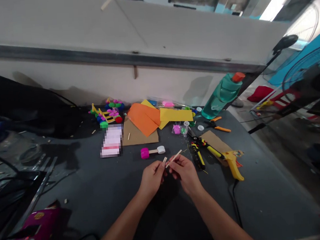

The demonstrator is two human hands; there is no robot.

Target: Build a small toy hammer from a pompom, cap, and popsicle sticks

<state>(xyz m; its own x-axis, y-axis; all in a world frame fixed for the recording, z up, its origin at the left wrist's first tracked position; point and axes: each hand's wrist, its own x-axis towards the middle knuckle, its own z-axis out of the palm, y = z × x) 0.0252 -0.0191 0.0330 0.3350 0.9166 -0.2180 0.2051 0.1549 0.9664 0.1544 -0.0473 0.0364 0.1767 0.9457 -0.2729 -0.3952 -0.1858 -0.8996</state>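
Near the middle of the dark table, my left hand (153,177) pinches a short wooden stick (165,159) between thumb and fingers. Close beside it, my right hand (184,171) grips a longer thin wooden stick (174,158), slanting up to the right. The fingertips of both hands almost meet. Just beyond them lies a wooden stick piece (153,151) with a pink cap (144,153) at one end and a white cap (161,149) at the other. Yellow-handled pliers (197,155) rest to the right of my right hand.
A yellow glue gun (234,164) with its cord lies at right, near orange-handled cutters (221,127) and a green bottle (221,95). Orange paper (144,117) covers cardboard (139,139) behind. Colourful small assemblies (107,114) stand back left; a magenta tool (40,229) lies front left.
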